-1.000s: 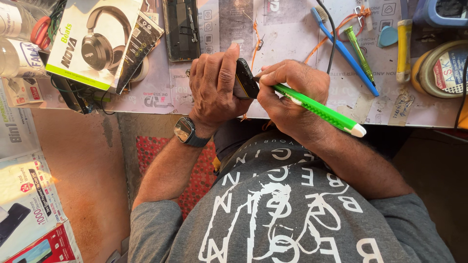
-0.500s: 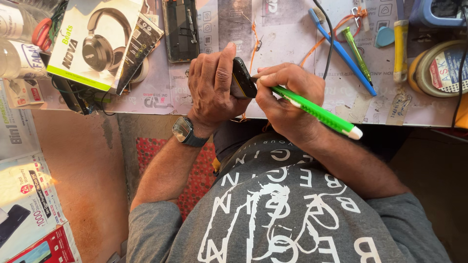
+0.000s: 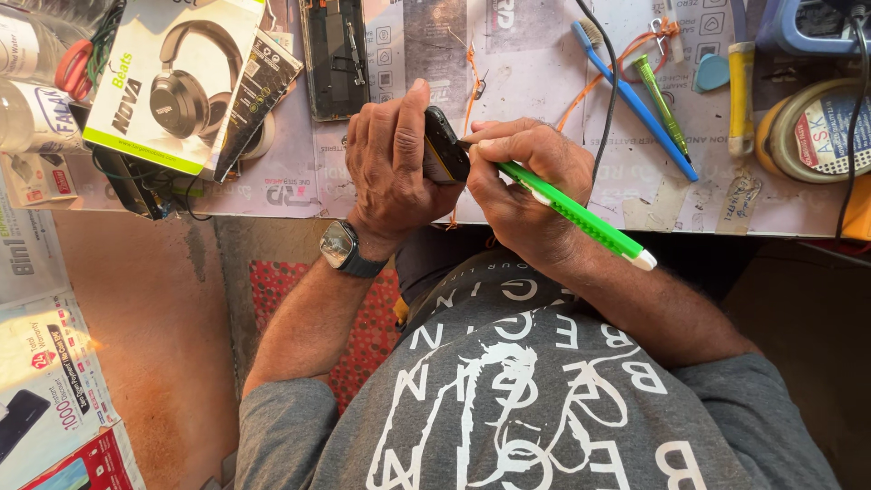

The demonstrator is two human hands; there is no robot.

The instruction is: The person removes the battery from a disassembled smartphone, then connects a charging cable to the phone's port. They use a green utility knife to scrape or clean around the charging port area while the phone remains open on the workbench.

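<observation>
left hand gripping dark phone, right hand holding green tool, tip seemingly touching

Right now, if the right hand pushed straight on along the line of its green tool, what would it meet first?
The right hand drives the green tool toward the small dark device gripped by the left hand; its tip seems already there, contact unclear.

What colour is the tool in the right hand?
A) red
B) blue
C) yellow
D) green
D: the right hand grips a green tool with a white end, its tip against the small dark device held in the left hand.
</observation>
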